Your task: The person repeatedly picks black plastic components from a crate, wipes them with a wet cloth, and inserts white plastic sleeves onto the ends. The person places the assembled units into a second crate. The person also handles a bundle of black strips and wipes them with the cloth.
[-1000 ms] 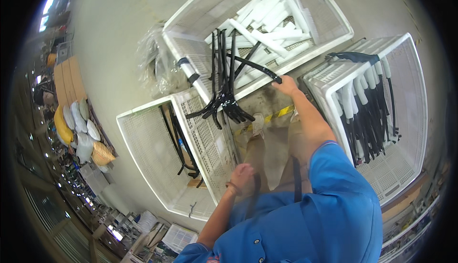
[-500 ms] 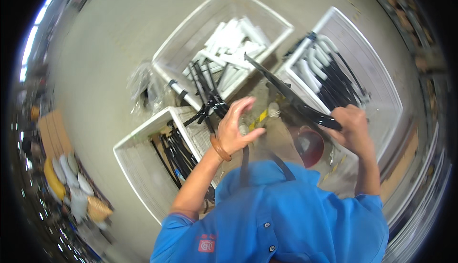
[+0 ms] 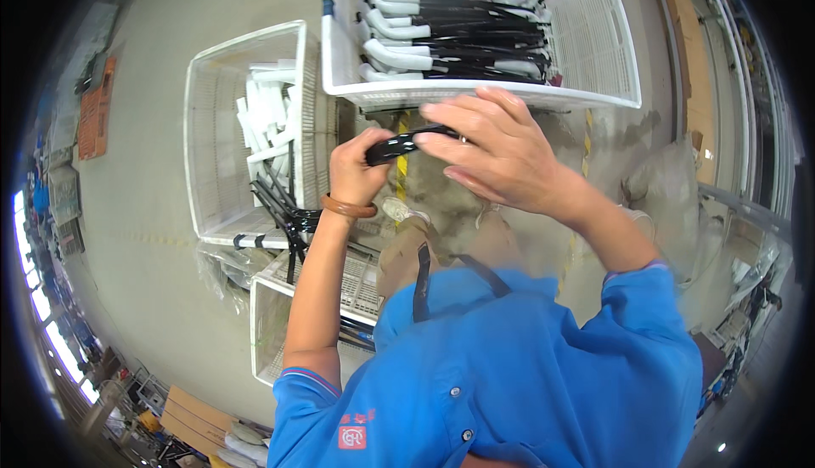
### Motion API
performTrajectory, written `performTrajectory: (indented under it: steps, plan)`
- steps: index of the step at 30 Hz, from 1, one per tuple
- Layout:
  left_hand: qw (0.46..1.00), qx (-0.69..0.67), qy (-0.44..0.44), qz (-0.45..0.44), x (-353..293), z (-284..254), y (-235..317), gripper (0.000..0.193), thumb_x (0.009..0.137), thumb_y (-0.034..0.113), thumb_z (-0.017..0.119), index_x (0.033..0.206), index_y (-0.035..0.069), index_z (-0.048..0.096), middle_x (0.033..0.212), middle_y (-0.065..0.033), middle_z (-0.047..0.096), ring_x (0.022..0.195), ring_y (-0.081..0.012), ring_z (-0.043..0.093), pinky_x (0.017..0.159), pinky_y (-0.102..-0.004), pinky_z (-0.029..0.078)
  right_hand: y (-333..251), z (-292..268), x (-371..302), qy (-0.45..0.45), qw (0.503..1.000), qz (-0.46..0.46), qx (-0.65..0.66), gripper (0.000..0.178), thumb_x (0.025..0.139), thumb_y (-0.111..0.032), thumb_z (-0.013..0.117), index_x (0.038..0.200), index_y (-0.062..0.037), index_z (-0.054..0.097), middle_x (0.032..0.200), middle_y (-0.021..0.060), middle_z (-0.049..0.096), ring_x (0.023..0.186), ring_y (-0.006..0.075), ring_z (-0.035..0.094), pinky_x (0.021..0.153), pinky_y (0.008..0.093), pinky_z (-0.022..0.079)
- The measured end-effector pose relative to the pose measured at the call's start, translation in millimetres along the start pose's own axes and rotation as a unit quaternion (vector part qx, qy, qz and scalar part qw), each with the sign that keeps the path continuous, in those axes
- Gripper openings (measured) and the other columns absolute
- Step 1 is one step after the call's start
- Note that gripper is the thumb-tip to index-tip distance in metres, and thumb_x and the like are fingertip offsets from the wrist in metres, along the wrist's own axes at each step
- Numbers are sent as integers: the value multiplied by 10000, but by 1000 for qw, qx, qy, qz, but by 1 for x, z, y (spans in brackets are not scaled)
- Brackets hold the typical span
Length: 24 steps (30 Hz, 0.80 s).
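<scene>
My left hand, with a brown bracelet at the wrist, is closed round one end of a glossy black curved bar. My right hand is at the bar's other side, its fingers stretched out and slightly blurred. Part of the bar is hidden behind those fingers; whether they touch it I cannot tell. Just beyond both hands, similar black bars lie side by side in a white crate. White foam sleeves cover their bent ends.
At the left, a second white crate holds loose white foam sleeves. Black branched parts hang over its near corner. Another crate with black bars stands nearer, beside crumpled clear plastic. Yellow-striped tape marks the floor.
My view has turned right, so the crate of sleeved bars is now straight ahead. The black bar has passed from my right hand to my left, and my right hand has opened.
</scene>
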<state>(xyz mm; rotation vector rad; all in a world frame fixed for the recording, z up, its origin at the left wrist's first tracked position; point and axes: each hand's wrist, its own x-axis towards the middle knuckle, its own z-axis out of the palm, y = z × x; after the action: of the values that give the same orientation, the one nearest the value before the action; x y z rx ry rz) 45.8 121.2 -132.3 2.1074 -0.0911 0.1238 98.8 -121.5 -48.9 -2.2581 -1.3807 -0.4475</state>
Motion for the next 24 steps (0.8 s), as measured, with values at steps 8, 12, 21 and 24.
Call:
performTrajectory:
  steps: [8, 12, 21, 24]
  plan:
    - [952, 74, -9, -298, -75, 133, -189, 216, 828, 173, 751, 972, 42, 655, 719, -98, 661, 625, -202, 626, 616, -348, 500, 113, 271, -373, -223, 794, 538, 176, 141, 833, -113, 598, 963, -77, 639, 966, 120, 652, 961, 317, 637, 803, 456, 506]
    - [953, 31, 72, -294, -107, 143, -212, 330, 948, 342, 606, 1031, 25, 632, 595, 7, 500, 468, -75, 418, 428, -245, 342, 135, 415, -484, -396, 812, 417, 96, 302, 851, -88, 541, 1141, -100, 626, 1106, 119, 630, 1059, 307, 607, 894, 431, 487]
    - [926, -170, 219, -258, -104, 169, -199, 582, 985, 643, 344, 824, 101, 485, 472, 32, 334, 320, -56, 296, 337, -194, 265, 180, 651, -592, -552, 686, 460, 112, 396, 945, -240, 469, 1323, -129, 509, 1224, 157, 632, 1149, 280, 605, 970, 460, 423]
    - [923, -207, 214, -246, -95, 179, -197, 566, 980, 636, 372, 818, 104, 474, 491, 26, 375, 323, -57, 321, 339, -195, 276, 183, 650, -583, -600, 643, 452, 146, 449, 929, -303, 536, 1334, -114, 490, 1213, 192, 638, 1139, 293, 617, 946, 455, 454]
